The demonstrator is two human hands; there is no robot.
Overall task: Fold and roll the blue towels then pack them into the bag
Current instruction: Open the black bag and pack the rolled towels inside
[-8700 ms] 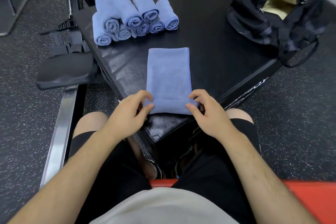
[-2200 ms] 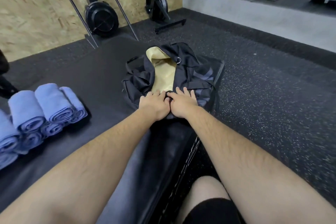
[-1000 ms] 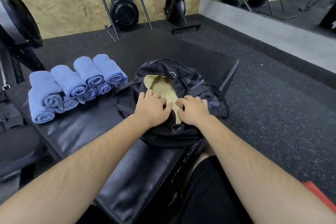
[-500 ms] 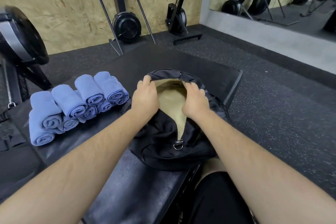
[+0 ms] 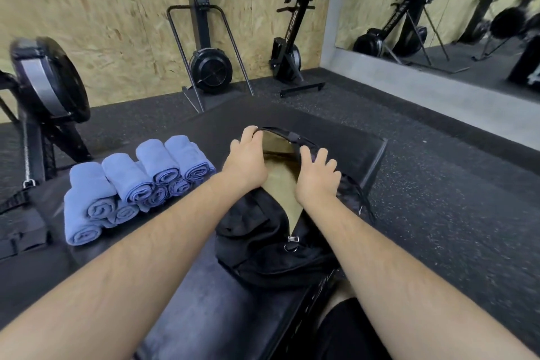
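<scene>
Directly ahead, seen from a head-worn camera looking down, a person's two bare forearms reach out to a black bag (image 5: 257, 245) lying on a black padded platform (image 5: 204, 310). The left hand (image 5: 244, 164) has its fingers curled over the far left lip of the bag's mouth and grips it. The right hand (image 5: 317, 177) lies on the right lip with fingers spread and only slightly bent, pressing the fabric outward. Its thumb is hidden, so a pinch cannot be confirmed. Neither hand holds a towel.

The likely trouble from here is that the soft bag has no stiff frame. If either hand lets go to fetch a roll, the mouth may sag closed again. The bag also sits near the platform's front right corner, so a hard push could slide it off the edge. A roll lifted loosely by one end might unwind before it goes in.

The bag looks limp and creased, with a tan lining (image 5: 280, 184) showing through a tapering opening. A small metal zip pull (image 5: 293, 239) sits at the near end of that opening. No towel can be seen inside it.

The blue towels (image 5: 128, 184) are rolled into tight cylinders and stacked in two layers, spiral ends facing the viewer. The stack sits on the platform just left of the left forearm, near the bag but apart from it
</scene>
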